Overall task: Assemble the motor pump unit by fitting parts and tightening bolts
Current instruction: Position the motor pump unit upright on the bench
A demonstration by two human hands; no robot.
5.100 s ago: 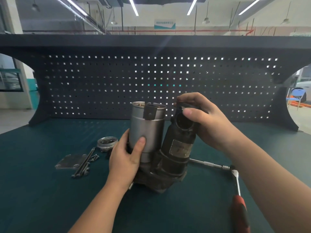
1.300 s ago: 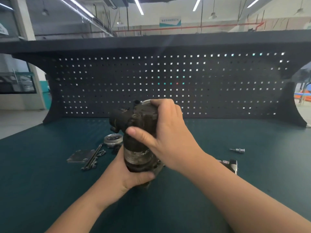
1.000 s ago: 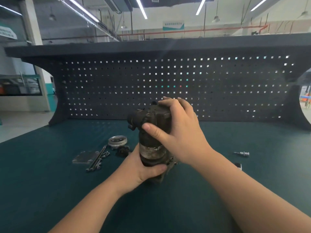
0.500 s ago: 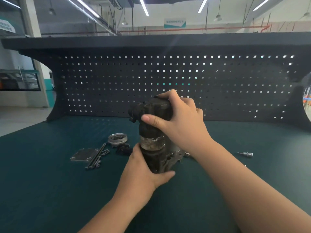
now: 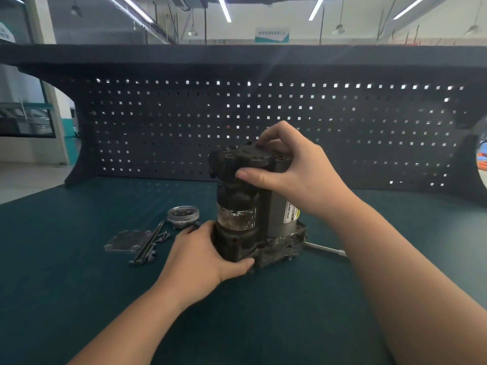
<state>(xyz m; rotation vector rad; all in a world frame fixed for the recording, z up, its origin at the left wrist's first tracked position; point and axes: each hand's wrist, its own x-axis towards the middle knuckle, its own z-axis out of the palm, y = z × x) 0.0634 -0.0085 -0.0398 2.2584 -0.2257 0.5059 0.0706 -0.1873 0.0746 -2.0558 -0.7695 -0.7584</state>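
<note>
Standing upright, pump unit sits gripped between both hands' fingers.

A single head-worn wide-angle camera looks forward and slightly down, close over the dark teal matted bench, facing the black perforated steel backboard at twelve o'clock.
</note>
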